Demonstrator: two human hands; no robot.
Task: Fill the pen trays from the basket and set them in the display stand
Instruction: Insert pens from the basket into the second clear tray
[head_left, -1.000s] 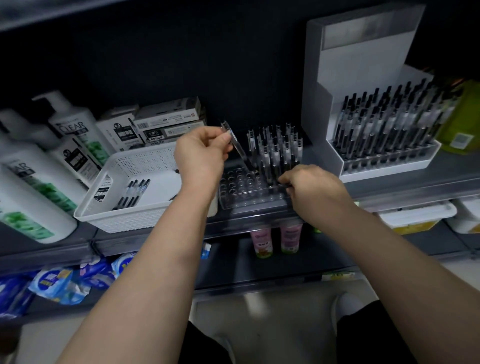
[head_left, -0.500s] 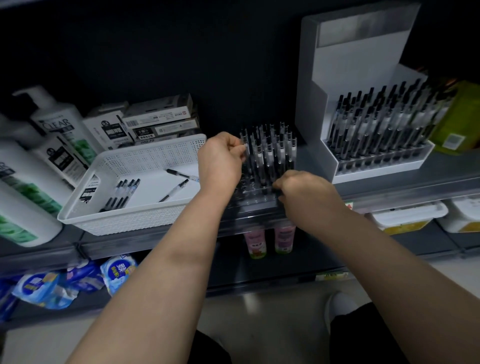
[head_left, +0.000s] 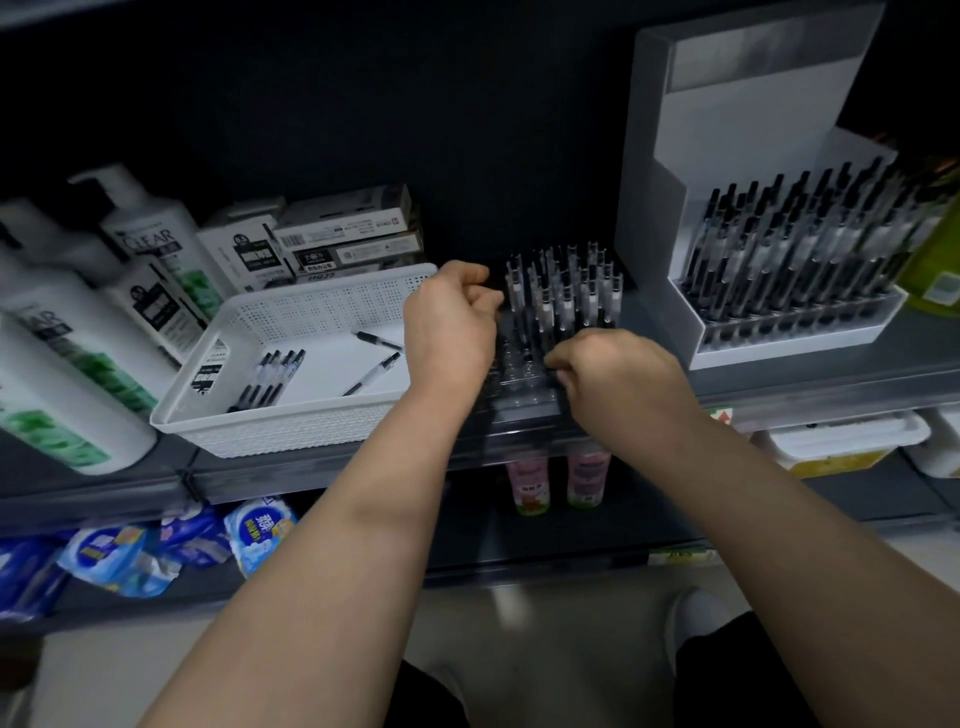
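Note:
A clear pen tray (head_left: 522, 387) stands on the dark shelf, its back rows filled with upright black pens (head_left: 571, 291) and its front holes bare. My left hand (head_left: 452, 325) is at the tray's left side, fingers pinched on the leftmost pen (head_left: 512, 283). My right hand (head_left: 618, 376) grips the tray's front right corner. To the left lies the white basket (head_left: 291, 431), holding several loose pens (head_left: 270, 376). On the right, the white display stand (head_left: 727, 130) holds a full tray of pens (head_left: 789, 332).
Shampoo bottles (head_left: 150, 234) and pen boxes (head_left: 343, 234) crowd the shelf behind and left of the basket. A green bottle (head_left: 935, 260) stands right of the stand. The lower shelf holds pink bottles (head_left: 556, 478), blue packets (head_left: 119, 556) and white tubs (head_left: 841, 441).
My left hand carried a pen from above the basket's right end over to the tray's left side and lowered it among the standing pens. My right hand stayed on the tray.

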